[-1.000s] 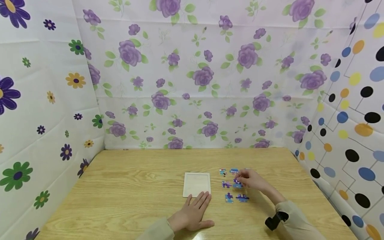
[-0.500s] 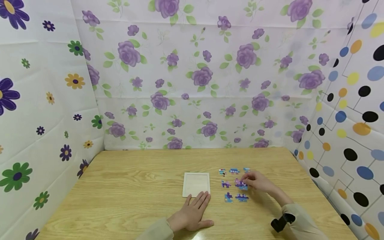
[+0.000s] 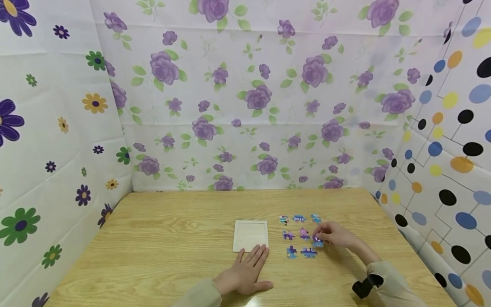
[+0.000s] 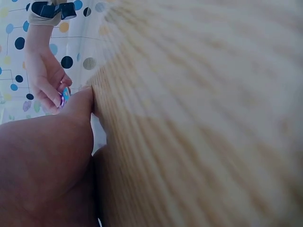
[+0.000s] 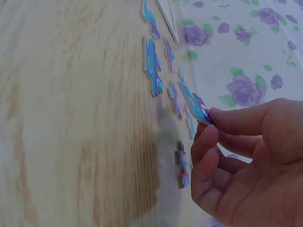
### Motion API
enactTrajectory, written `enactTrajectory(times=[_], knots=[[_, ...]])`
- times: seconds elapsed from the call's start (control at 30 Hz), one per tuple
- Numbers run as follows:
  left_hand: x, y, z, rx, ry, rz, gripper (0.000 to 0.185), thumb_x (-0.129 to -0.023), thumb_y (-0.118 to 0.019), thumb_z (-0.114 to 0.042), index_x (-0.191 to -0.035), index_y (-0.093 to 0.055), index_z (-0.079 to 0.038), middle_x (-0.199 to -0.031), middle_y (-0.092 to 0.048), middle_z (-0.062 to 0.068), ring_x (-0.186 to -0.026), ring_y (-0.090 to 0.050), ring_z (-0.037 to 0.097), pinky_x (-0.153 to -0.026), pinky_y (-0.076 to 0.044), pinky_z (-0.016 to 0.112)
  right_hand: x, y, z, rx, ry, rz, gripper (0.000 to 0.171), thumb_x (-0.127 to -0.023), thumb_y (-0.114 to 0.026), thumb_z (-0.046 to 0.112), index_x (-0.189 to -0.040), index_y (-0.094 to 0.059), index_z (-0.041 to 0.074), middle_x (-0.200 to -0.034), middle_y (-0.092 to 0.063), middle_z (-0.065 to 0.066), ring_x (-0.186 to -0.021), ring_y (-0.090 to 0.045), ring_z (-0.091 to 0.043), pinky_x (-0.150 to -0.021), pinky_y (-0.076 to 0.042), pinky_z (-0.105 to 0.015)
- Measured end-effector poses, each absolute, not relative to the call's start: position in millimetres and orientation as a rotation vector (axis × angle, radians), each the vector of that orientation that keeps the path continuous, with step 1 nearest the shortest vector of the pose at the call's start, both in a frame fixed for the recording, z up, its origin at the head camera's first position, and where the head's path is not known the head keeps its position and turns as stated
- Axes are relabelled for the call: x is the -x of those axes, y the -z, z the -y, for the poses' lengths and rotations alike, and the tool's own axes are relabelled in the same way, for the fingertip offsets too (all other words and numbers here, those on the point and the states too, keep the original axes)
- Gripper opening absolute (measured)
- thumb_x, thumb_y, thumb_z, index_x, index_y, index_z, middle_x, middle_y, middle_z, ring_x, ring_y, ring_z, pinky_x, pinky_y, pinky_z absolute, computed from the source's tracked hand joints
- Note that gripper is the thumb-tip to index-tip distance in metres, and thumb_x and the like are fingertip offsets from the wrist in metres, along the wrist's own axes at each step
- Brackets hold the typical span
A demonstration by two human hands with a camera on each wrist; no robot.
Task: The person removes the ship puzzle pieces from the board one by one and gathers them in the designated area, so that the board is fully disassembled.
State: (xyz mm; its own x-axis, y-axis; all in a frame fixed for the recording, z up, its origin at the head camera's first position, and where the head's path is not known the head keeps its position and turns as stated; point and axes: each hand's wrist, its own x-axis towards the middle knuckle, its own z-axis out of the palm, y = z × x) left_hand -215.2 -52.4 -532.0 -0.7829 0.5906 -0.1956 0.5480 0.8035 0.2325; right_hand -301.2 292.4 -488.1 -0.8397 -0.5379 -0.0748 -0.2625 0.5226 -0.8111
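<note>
My right hand (image 3: pixel 335 236) pinches a blue and purple jigsaw piece (image 5: pixel 194 105) between thumb and fingers, at the right end of the middle row of pieces. In the right wrist view this piece is tilted and clear of the wood. Just left of it in the head view lies a pink and purple piece (image 3: pixel 304 233). My left hand (image 3: pixel 247 273) rests palm down with fingers spread, fingertips on the near edge of a shallow square wooden puzzle tray (image 3: pixel 251 236). The tray's inside is bare.
Several other jigsaw pieces lie in loose rows right of the tray, among them a blue piece (image 3: pixel 299 218) at the back and a purple-blue piece (image 3: pixel 308 252) in front. Patterned cloth (image 3: pixel 245 106) hangs behind and beside the wooden table (image 3: pixel 172 238).
My right hand has moved right with the pinched piece, away from the pink and purple one, which now shows fully. The back right piece has come into sight. My left hand stays put.
</note>
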Motion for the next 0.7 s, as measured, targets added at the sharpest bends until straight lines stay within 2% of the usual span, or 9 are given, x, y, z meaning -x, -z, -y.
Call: enactTrajectory(times=[0.13, 0.33, 0.4, 0.47, 0.5, 0.53, 0.6, 0.63, 0.7], knots=[[213.8, 529.9, 52.4, -0.878, -0.244, -2.728, 0.093, -0.090, -0.028, -0.076, -0.157, -0.002, -0.018, -0.165, -0.001, -0.001, -0.152, -0.002, 0.018, -0.119, -0.011, 0.058, 302.1, 492.4, -295.6, 0.682, 1.208, -2.451, 0.020, -0.100, -0.052, 0.011, -0.105, -0.066, -0.002, -0.075, -0.060, -0.010, -0.055, -0.045, -0.010, -0.047, -0.040, -0.022], [213.1, 529.6, 51.9, -0.881, -0.251, -2.727, 0.092, -0.090, -0.028, -0.075, -0.157, -0.002, -0.018, -0.165, 0.000, -0.001, -0.152, -0.001, 0.018, -0.119, -0.011, 0.059, 302.2, 495.0, -300.2, 0.734, 1.193, -2.458, 0.021, -0.099, -0.052, 0.009, -0.104, -0.067, -0.005, -0.073, -0.060, -0.009, -0.053, -0.042, -0.002, -0.048, -0.039, -0.019], [213.5, 530.9, 51.6, -0.886, -0.247, -2.732, 0.092, -0.090, -0.028, -0.075, -0.157, -0.002, -0.018, -0.165, 0.000, -0.001, -0.152, -0.002, 0.018, -0.118, -0.012, 0.059, 301.1, 494.6, -301.4, 0.745, 1.181, -2.465, 0.020, -0.098, -0.053, 0.007, -0.104, -0.067, -0.006, -0.082, -0.064, -0.014, -0.056, -0.045, -0.004, -0.050, -0.040, -0.019], [213.8, 532.4, 51.6, -0.891, -0.241, -2.741, 0.092, -0.090, -0.027, -0.075, -0.157, -0.003, -0.017, -0.165, -0.001, -0.001, -0.152, -0.002, 0.019, -0.118, -0.012, 0.059, 298.9, 493.3, -301.4, 0.744, 1.162, -2.480, 0.018, -0.097, -0.055, 0.007, -0.102, -0.067, -0.005, -0.098, -0.067, -0.024, -0.071, -0.060, -0.015, -0.057, -0.042, -0.019], [214.2, 533.3, 51.6, -0.893, -0.236, -2.745, 0.092, -0.090, -0.027, -0.075, -0.157, -0.003, -0.017, -0.165, -0.001, -0.001, -0.152, -0.003, 0.019, -0.118, -0.012, 0.059, 297.6, 492.6, -301.4, 0.740, 1.153, -2.486, 0.017, -0.097, -0.056, 0.007, -0.101, -0.067, -0.005, -0.108, -0.066, -0.028, -0.083, -0.064, -0.022, -0.060, -0.043, -0.019], [214.6, 534.2, 51.5, -0.893, -0.231, -2.749, 0.092, -0.090, -0.027, -0.075, -0.157, -0.003, -0.017, -0.165, -0.001, -0.001, -0.152, -0.003, 0.019, -0.118, -0.012, 0.059, 296.3, 491.8, -301.3, 0.732, 1.142, -2.491, 0.017, -0.096, -0.057, 0.007, -0.101, -0.067, -0.004, -0.117, -0.062, -0.032, -0.096, -0.064, -0.031, -0.063, -0.043, -0.019], [214.8, 536.0, 51.8, -0.897, -0.222, -2.759, 0.092, -0.090, -0.027, -0.076, -0.157, -0.003, -0.017, -0.165, -0.002, -0.001, -0.152, -0.004, 0.019, -0.118, -0.013, 0.059, 293.7, 490.3, -301.4, 0.709, 1.133, -2.494, 0.016, -0.096, -0.058, 0.009, -0.102, -0.067, -0.003, -0.128, -0.055, -0.036, -0.108, -0.059, -0.037, -0.066, -0.043, -0.020], [214.8, 536.8, 52.0, -0.899, -0.218, -2.764, 0.092, -0.090, -0.027, -0.076, -0.157, -0.003, -0.018, -0.165, -0.002, -0.001, -0.152, -0.004, 0.019, -0.118, -0.013, 0.059, 292.6, 489.9, -301.7, 0.700, 1.131, -2.490, 0.017, -0.095, -0.058, 0.009, -0.102, -0.067, -0.003, -0.129, -0.054, -0.036, -0.109, -0.059, -0.035, -0.067, -0.042, -0.019], [215.2, 537.9, 52.3, -0.901, -0.214, -2.768, 0.092, -0.090, -0.026, -0.076, -0.157, -0.002, -0.018, -0.165, -0.002, -0.001, -0.152, -0.004, 0.019, -0.118, -0.014, 0.059, 291.5, 489.9, -303.5, 0.675, 1.135, -2.472, 0.018, -0.096, -0.058, 0.009, -0.103, -0.066, -0.004, -0.120, -0.059, -0.034, -0.091, -0.060, -0.021, -0.062, -0.042, -0.019]])
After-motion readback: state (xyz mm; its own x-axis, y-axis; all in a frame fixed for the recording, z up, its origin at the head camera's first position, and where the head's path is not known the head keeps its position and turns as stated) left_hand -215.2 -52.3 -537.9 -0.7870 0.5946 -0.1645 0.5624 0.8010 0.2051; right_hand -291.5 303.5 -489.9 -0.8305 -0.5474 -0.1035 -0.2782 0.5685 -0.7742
